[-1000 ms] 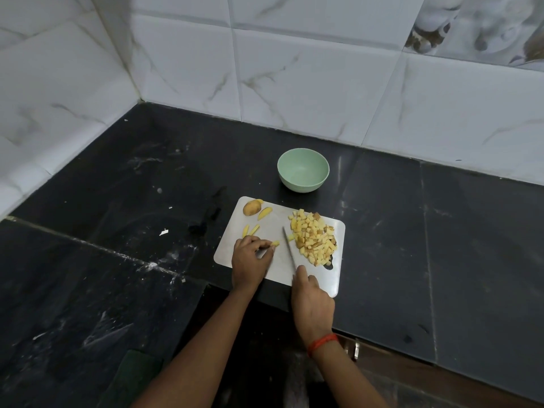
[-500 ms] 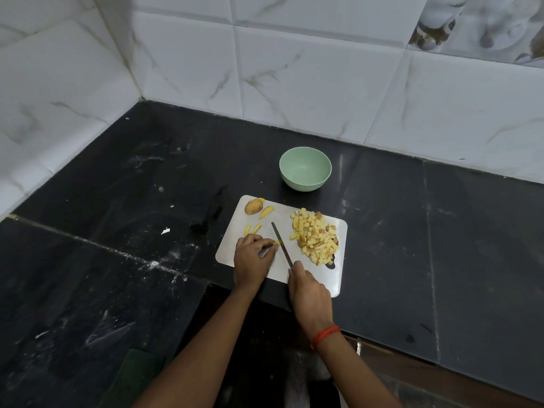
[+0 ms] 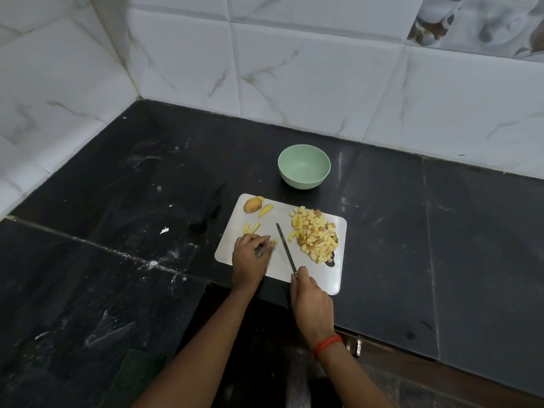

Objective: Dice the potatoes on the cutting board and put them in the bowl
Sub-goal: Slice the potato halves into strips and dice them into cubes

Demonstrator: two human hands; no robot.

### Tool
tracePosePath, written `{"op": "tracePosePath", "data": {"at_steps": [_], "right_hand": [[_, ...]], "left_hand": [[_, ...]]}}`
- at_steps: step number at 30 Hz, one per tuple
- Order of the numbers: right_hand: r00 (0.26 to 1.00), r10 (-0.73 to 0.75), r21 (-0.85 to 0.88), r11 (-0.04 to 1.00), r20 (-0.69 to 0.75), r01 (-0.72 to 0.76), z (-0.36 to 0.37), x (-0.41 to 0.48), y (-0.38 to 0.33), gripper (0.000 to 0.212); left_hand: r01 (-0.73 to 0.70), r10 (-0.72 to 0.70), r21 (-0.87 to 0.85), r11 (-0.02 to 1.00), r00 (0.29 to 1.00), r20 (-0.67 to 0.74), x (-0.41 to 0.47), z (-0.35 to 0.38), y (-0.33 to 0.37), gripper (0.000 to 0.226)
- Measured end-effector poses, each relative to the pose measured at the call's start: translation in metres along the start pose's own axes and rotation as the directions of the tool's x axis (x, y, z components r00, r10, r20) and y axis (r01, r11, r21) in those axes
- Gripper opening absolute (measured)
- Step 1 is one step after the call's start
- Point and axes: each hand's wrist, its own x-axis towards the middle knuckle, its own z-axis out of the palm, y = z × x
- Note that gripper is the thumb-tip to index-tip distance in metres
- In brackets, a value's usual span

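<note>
Just below the frame's centre, a pale rectangular cutting board (image 3: pixel 319 276) lies on the black stone worktop (image 3: pixel 117 237). The left hand (image 3: pixel 249 259) curls its fingers down on a small yellow potato strip (image 3: pixel 275 241). The right hand (image 3: pixel 311 303) grips the handle of a slim steel knife (image 3: pixel 285 248), whose blade lies between that strip and the heap of diced potato (image 3: pixel 316 237) on the board's right. A pale green round bowl (image 3: pixel 303 180) stands just above the board.

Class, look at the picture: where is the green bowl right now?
In the head view, the bowl stands on the black counter just beyond the cutting board's far edge, between the board and the tiled wall.
</note>
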Motion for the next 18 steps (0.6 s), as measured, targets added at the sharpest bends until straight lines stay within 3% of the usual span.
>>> {"op": "tracePosePath", "data": {"at_steps": [11, 15, 18], "right_hand": [[0.992, -0.078, 0.006, 0.997, 0.100, 0.077, 0.002, 0.016, 0.002, 0.015], [0.986, -0.081, -0.077, 0.993, 0.143, 0.093, 0.001, 0.013, 0.001, 0.007], [0.986, -0.078, -0.137, 0.986, 0.147, 0.099, -0.002, -0.003, 0.007, 0.016]], "left_hand": [[-0.015, 0.015, 0.024, 1.000, 1.000, 0.003, 0.000, 0.000, 0.002, 0.015], [-0.024, 0.024, 0.045, 0.999, 1.000, 0.002, 0.000, 0.000, 0.002, 0.014], [-0.031, 0.031, 0.051, 0.998, 1.000, -0.001, 0.000, 0.001, 0.001, 0.014]]}}
